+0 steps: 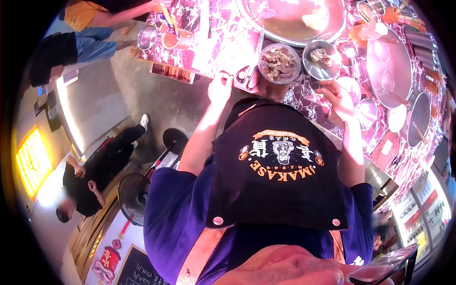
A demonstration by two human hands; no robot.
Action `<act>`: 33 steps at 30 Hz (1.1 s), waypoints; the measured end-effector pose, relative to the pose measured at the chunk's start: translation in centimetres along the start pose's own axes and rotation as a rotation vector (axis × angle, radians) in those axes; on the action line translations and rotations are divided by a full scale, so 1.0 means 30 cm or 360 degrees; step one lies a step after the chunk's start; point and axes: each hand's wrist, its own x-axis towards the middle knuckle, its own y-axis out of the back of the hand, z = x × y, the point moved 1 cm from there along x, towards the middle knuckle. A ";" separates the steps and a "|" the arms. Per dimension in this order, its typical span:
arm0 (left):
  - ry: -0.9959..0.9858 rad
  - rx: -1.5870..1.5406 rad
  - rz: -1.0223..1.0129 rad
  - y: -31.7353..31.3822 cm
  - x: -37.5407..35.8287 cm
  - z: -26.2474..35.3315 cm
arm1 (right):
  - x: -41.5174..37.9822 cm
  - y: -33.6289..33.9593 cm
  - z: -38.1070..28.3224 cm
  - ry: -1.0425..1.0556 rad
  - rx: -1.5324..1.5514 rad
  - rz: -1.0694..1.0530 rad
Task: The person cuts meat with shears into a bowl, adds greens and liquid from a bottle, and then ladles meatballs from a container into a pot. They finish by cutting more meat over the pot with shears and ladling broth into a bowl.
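- Black fabric fills the lower middle of the frame: a black bib apron (pixel 278 185) with an orange-and-white printed emblem, worn over a blue short-sleeved shirt (pixel 175 213).
- Both bare forearms run up the frame from it to the near edge of a pink-and-dark marbled stone counter (pixel 213 52).
- Left hand (pixel 221 88), centre left: the fingers (pixel 224 76) are bunched at the counter's edge. Whether they pinch something small cannot be told.
- Right hand (pixel 337 97), centre right: the fingers (pixel 327 86) are loosely curled and partly spread, with nothing visibly held. They sit just below a small round steel bowl (pixel 320 59) holding pale food scraps.
- Steel scissors with looped handles (pixel 251 66) lie just right of the left hand's fingers. The handles are nearest the person and the long axis runs up the frame, tilted slightly right. The left hand is the nearer one.
- Between the hands, beside the scissors, stands a round clear plastic tub of brownish meat pieces (pixel 279 62).
- Farther up sits a large shallow round steel pan (pixel 294 21), with big steel lids (pixel 387 66) at the upper right.
- At the upper left stand an orange cup (pixel 175 40) and a steel cup (pixel 147 35), with another person's arm (pixel 118 16) above them.
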 end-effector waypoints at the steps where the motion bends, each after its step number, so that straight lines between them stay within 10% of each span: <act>1: -0.0013 -0.0013 -0.0013 0.021 -0.006 0.034 | -0.006 0.002 -0.001 0.0032 0.0067 -0.0020; 3: -0.0501 -0.0279 -0.0166 0.022 -0.016 0.131 | -0.056 0.031 -0.058 -0.0070 0.0276 0.0047; 6: 0.0113 -0.0962 -0.0872 -0.046 -0.022 0.275 | -0.143 0.216 -0.211 0.0295 0.0133 0.0416; 11: 0.0372 -0.1167 -0.0871 -0.137 0.006 0.287 | -0.042 0.688 -0.496 0.0738 -0.0301 0.1350; 22: 0.0432 -0.1585 -0.0449 -0.166 -0.060 0.311 | 0.881 0.986 -0.520 -0.0493 -0.2332 -0.0238; 28: 0.0550 -0.1522 -0.0257 -0.110 -0.069 0.446 | 0.895 0.947 -0.530 -0.0559 -0.2174 -0.0292; 33: 0.0446 -0.1651 -0.0354 -0.169 0.088 0.660 | 0.815 1.033 -0.605 0.0036 -0.2724 -0.0100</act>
